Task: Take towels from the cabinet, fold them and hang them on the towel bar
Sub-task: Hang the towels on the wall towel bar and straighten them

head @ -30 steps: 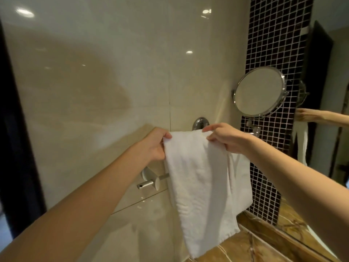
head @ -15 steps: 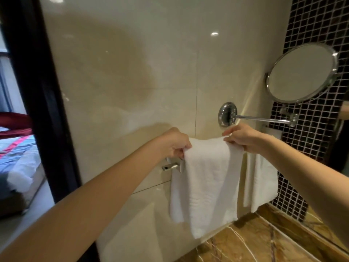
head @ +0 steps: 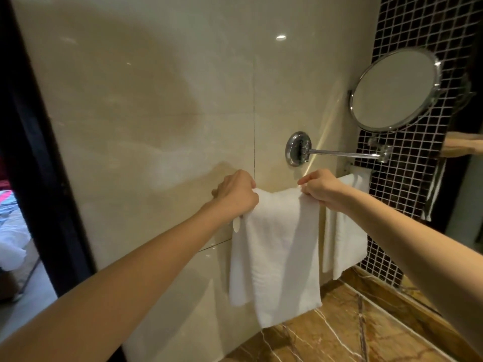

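From where I stand, nothing here can be read: no words, labels, brand marks, numbers or signs. The towel [head: 277,246] at 6 o'clock is plain white with no tag or stitching showing. The second towel [head: 342,239] at 4 o'clock is just as bare. The mirror [head: 394,90] at 2 o'clock carries no maker's mark on its chrome rim, and its wall mount [head: 298,148] is unmarked. The beige wall [head: 146,105] shows only light spots, the mosaic tiles [head: 418,27] only their grid.
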The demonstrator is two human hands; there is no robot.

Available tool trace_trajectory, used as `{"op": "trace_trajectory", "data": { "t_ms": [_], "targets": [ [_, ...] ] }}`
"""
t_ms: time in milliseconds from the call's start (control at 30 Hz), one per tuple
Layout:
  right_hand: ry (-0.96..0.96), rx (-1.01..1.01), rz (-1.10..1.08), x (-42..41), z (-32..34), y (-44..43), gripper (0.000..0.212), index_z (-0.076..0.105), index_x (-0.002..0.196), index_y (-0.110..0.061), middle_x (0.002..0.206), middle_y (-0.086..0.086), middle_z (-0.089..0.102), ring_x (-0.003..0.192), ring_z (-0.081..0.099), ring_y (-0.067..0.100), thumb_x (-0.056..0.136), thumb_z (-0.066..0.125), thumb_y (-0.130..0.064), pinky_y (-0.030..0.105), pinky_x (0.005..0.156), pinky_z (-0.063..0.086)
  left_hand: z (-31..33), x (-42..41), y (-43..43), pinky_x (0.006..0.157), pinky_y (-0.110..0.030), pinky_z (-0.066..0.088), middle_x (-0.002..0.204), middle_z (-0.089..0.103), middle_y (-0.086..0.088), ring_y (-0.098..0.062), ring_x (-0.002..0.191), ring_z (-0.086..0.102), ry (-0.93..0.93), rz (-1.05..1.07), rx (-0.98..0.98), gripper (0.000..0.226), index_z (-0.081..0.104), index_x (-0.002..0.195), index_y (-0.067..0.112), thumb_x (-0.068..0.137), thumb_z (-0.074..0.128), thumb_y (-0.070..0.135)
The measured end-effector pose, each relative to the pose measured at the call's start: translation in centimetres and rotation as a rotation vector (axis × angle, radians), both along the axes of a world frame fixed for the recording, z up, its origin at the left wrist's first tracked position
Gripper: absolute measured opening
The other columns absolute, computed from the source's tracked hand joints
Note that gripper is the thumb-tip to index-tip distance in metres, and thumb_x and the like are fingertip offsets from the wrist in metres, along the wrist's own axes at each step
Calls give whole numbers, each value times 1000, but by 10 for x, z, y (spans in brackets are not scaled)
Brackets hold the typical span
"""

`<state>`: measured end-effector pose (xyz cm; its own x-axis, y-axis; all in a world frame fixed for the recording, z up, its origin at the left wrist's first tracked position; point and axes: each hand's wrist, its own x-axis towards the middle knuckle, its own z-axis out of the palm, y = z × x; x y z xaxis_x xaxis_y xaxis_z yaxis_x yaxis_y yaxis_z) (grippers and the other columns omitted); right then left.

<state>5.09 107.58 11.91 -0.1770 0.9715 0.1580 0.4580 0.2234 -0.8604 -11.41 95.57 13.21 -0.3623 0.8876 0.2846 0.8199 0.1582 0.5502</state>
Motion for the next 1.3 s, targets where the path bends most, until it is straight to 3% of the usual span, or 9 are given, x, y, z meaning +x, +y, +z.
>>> {"op": "trace_trajectory", "data": {
  "t_ms": [100,167,300,400,600,833,1033,1167,1300],
  "targets": [
    [-2,8,14,0,-1,0,28,65,106,-1,86,14,57,84,55,25,87,47,11,26,58,45,-2,-1,0,86,-34,44,127,54,-5,-32,111,53,40,21,-44,38,59,117,26,83,52,12],
    [-17,17,16,1,-1,0,27,65,104,-1,83,13,56,78,54,23,86,49,10,24,51,41,-2,-3,-1,94,-34,41,130,51,-5,-31,114,51,61,8,-71,40,57,120,25,83,52,11],
    [-88,108,-44,0,-5,-1,28,67,104,-4,93,10,56,90,54,24,86,49,9,14,51,41,-6,-4,-2,96,-34,36,129,52,-5,-29,118,49,119,-12,-92,38,56,120,23,83,54,13],
    [-115,159,-90,-1,-11,1,30,69,103,-7,93,8,57,89,51,20,85,49,6,4,48,35,-11,-5,2,92,-34,40,126,54,-7,-31,116,51,162,-18,-113,34,58,116,21,83,54,14],
    [-113,139,-64,-4,-19,13,27,69,96,-10,95,9,60,100,60,29,81,53,6,24,74,41,-19,-9,9,80,-33,33,118,60,-3,-29,117,50,233,-26,-119,33,61,110,29,79,54,23],
    [-154,161,-17,-5,-24,18,30,68,100,-8,111,18,63,106,59,33,79,53,6,27,77,44,-18,-7,9,78,-35,31,111,59,-4,-30,112,44,395,-58,-131,28,65,107,25,82,54,31],
    [-157,224,40,5,-31,16,34,65,112,-7,105,14,64,93,59,24,80,57,1,27,73,45,-19,5,22,97,-47,39,122,43,-8,-30,120,36,456,-106,-94,41,55,122,24,83,55,39],
    [-111,303,53,12,-38,9,33,63,116,-8,103,4,57,93,53,14,84,59,-2,19,67,40,-23,23,41,91,-36,42,116,54,-9,-28,112,50,443,-230,20,34,60,120,19,89,54,30],
    [-4,307,34,20,-54,9,36,59,118,-8,109,7,62,93,58,16,82,62,-6,32,85,51,-32,41,60,85,-35,44,114,57,-7,-27,107,55,481,-273,22,35,58,124,21,92,54,35]
  ]
}}
